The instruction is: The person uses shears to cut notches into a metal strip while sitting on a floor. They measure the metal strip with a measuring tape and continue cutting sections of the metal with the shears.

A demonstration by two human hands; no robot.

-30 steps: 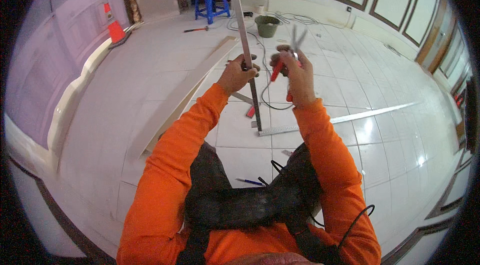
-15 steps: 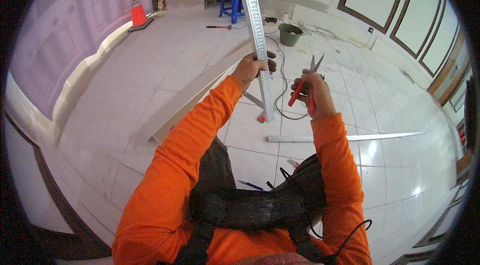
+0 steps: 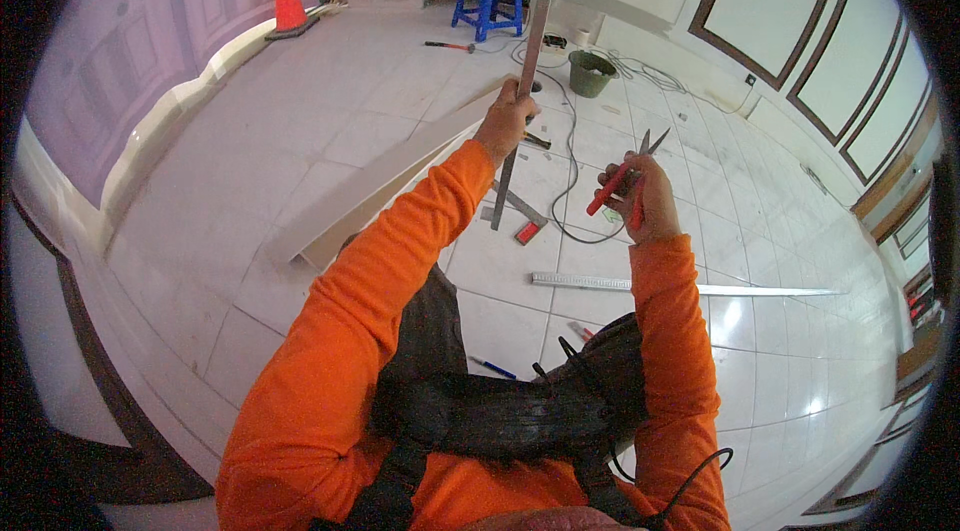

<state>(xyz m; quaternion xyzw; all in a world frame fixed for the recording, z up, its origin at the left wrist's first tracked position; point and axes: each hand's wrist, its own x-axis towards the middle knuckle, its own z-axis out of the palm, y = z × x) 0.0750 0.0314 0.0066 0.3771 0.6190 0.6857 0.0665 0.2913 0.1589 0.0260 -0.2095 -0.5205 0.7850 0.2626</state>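
Note:
My left hand [image 3: 507, 121], closed around its middle, holds up a long thin metal channel strip [image 3: 541, 21]. The strip stands nearly upright, its narrow edge turned toward me and its lower end above the floor. Over to the right, my right hand [image 3: 652, 193] is wrapped around the red handles of metal snips [image 3: 652, 142]. Their pointed blades are parted, aimed up and away, and apart from the strip. Below my left hand, a try square [image 3: 528, 231] with a red handle lies on the tiles. A second metal strip [image 3: 740, 290] lies crosswise near my right forearm.
Long pale boards [image 3: 350, 209] lie at the left. A dark cable [image 3: 574, 166] curls between my hands. Farther off are a green bucket [image 3: 590, 76], a blue stool [image 3: 487, 3], a hammer [image 3: 450, 46] and a traffic cone [image 3: 289, 6]. A blue pen [image 3: 494, 368] lies near my legs.
The strip in my left hand has turned from its patterned face to its narrow edge, and its lower end has swung left. My right hand still grips the snips, slightly farther right.

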